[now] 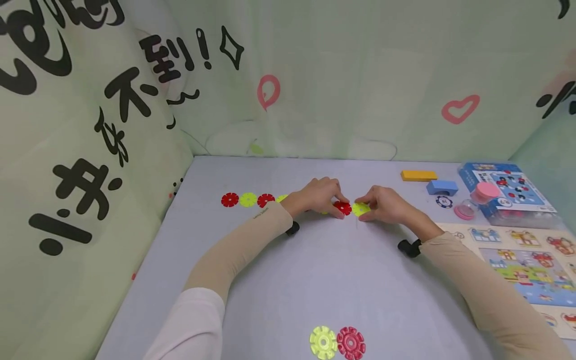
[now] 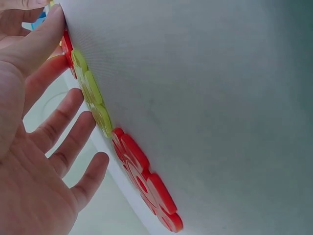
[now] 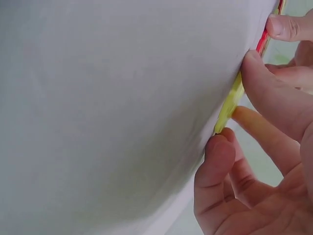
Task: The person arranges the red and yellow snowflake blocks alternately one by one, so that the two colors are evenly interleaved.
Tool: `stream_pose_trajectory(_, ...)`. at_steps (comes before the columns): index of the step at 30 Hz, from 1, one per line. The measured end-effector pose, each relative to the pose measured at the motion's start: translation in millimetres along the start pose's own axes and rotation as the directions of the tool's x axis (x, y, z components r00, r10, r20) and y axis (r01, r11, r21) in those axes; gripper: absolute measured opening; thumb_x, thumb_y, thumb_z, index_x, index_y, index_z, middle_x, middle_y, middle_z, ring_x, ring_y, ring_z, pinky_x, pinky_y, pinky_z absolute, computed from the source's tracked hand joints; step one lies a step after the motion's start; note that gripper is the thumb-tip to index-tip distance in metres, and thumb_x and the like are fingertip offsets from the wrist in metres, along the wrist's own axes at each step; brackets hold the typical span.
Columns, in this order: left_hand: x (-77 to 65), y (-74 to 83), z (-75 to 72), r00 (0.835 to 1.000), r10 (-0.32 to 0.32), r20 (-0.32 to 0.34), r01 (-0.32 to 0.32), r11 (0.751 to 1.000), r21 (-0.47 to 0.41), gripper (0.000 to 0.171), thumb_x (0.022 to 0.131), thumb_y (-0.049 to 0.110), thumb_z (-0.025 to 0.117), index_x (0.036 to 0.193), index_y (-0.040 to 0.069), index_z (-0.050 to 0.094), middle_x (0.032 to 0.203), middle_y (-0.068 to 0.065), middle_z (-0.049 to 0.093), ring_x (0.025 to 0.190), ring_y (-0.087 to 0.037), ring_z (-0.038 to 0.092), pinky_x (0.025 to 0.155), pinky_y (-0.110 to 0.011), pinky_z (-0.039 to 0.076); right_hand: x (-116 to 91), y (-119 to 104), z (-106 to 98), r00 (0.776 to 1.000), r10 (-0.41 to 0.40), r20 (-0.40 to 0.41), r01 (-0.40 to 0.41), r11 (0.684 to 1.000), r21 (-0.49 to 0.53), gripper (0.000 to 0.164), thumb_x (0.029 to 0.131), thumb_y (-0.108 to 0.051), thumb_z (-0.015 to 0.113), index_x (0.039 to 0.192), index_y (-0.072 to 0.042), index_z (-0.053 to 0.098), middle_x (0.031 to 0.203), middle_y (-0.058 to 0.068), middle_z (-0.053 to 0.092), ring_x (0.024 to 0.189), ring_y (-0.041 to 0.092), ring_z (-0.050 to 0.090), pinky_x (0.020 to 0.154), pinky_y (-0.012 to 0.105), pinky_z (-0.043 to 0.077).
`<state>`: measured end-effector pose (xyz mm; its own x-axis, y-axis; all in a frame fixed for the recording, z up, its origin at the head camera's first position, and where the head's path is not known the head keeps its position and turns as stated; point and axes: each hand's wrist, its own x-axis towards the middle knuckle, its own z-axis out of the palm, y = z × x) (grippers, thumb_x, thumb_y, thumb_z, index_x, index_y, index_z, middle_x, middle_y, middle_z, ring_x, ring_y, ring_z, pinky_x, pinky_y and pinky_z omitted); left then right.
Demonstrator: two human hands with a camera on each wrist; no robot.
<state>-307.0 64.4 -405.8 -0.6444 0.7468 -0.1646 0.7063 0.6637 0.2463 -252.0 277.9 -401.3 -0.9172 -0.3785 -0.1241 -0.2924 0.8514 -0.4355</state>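
A row of flower-shaped plastic discs, alternating red and yellow-green, runs across the far part of the table. My left hand (image 1: 318,196) pinches a red disc (image 1: 343,208) between thumb and index finger; its other fingers spread over the row in the left wrist view, beside a yellow-green disc (image 2: 90,93) and another red disc (image 2: 146,181). Right beside it, my right hand (image 1: 383,205) holds the yellow-green end disc (image 1: 360,209) by its edges. In the right wrist view, this yellow disc (image 3: 229,106) lies between thumb and fingers. My left hand and forearm hide the row's middle.
Near the front edge lie a yellow-green disc (image 1: 323,343) and a red disc (image 1: 351,343), side by side. At right are a yellow block (image 1: 419,175), a blue arch block (image 1: 442,188), a pink-capped container (image 1: 486,192), a blue box (image 1: 517,187) and a picture board (image 1: 468,252).
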Motion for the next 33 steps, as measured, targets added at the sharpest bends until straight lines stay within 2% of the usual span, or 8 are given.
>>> stream_pose_trajectory(8,7.9,7.7,1.5,1.0,0.008,0.006,-0.007,0.999,-0.052,0.051,0.076,0.053,0.071,0.124,0.037,0.062,0.111,0.012,0.053,0.1,-0.006,0.044,0.079,-0.028,0.039,-31.6,-11.2,3.8,0.998,0.055,-0.034,-0.056,0.998,-0.019,0.058,0.073,-0.032,0.081,0.124,-0.01,0.063,0.106,0.012,0.058,0.092,0.023,0.053,0.071,0.028,0.048)
stream_pose_trajectory(14,17.9,17.0,1.1,0.999,0.048,0.005,-0.048,0.998,-0.037,0.061,0.074,0.06,0.07,0.128,0.037,0.058,0.112,0.012,0.054,0.098,-0.006,0.045,0.079,-0.032,0.035,-81.9,-56.7,33.9,0.983,-0.18,-0.042,0.18,0.984,0.0,0.045,0.073,-0.036,0.08,0.112,-0.016,0.069,0.099,-0.003,0.062,0.086,0.012,0.055,0.071,0.025,0.046)
stream_pose_trajectory(17,23.6,23.2,1.6,0.999,0.054,0.005,-0.054,0.999,-0.001,0.062,0.073,0.064,0.068,0.129,0.04,0.056,0.115,0.012,0.053,0.1,-0.007,0.044,0.079,-0.031,0.034,-106.8,-92.1,54.0,0.943,-0.328,0.05,0.328,0.945,0.022,0.043,0.077,-0.042,0.075,0.115,-0.022,0.068,0.1,-0.011,0.06,0.088,0.005,0.053,0.076,0.022,0.047)
stream_pose_trajectory(21,29.6,32.9,2.4,0.999,0.05,0.01,-0.05,0.998,0.044,0.059,0.074,0.065,0.066,0.128,0.042,0.056,0.117,0.011,0.052,0.102,-0.008,0.044,0.08,-0.03,0.035,-135.2,-133.4,75.6,0.845,-0.501,0.186,0.509,0.861,0.005,0.046,0.084,-0.052,0.064,0.122,-0.026,0.064,0.105,-0.013,0.055,0.094,-0.001,0.048,0.079,0.016,0.045)
stream_pose_trajectory(24,31.9,34.6,3.1,0.999,0.034,0.013,-0.035,0.997,0.069,0.057,0.074,0.066,0.065,0.127,0.045,0.056,0.117,0.012,0.051,0.101,-0.008,0.044,0.08,-0.029,0.035,-145.4,-152.3,87.0,0.764,-0.604,0.227,0.624,0.781,-0.022,0.04,0.088,-0.049,0.061,0.121,-0.027,0.063,0.104,-0.012,0.054,0.093,-0.003,0.046,0.073,0.008,0.041)
stream_pose_trajectory(27,33.3,35.6,3.7,1.0,0.021,0.019,-0.022,0.997,0.071,0.056,0.074,0.067,0.065,0.126,0.046,0.056,0.117,0.013,0.051,0.101,-0.008,0.043,0.081,-0.03,0.035,-148.8,-160.5,93.4,0.725,-0.659,0.201,0.681,0.73,-0.058,0.033,0.085,-0.038,0.068,0.116,-0.025,0.066,0.101,-0.012,0.054,0.09,-0.003,0.046,0.07,0.003,0.035)
stream_pose_trajectory(30,33.3,36.6,3.5,1.0,0.016,0.024,-0.018,0.998,0.063,0.056,0.074,0.066,0.066,0.125,0.046,0.056,0.118,0.012,0.051,0.102,-0.008,0.044,0.081,-0.03,0.035,-150.4,-160.5,93.8,0.737,-0.657,0.161,0.675,0.73,-0.108,0.035,0.079,-0.035,0.074,0.112,-0.026,0.066,0.097,-0.012,0.052,0.087,-0.003,0.046,0.069,0.002,0.034)
stream_pose_trajectory(33,33.1,36.5,3.6,1.0,0.01,0.024,-0.012,0.997,0.07,0.056,0.074,0.066,0.065,0.125,0.047,0.056,0.118,0.013,0.051,0.103,-0.008,0.044,0.082,-0.031,0.035,-154.9,-155.9,88.0,0.785,-0.592,0.182,0.614,0.782,-0.106,0.041,0.078,-0.044,0.073,0.115,-0.028,0.064,0.099,-0.012,0.052,0.089,-0.002,0.045,0.069,0.005,0.037)
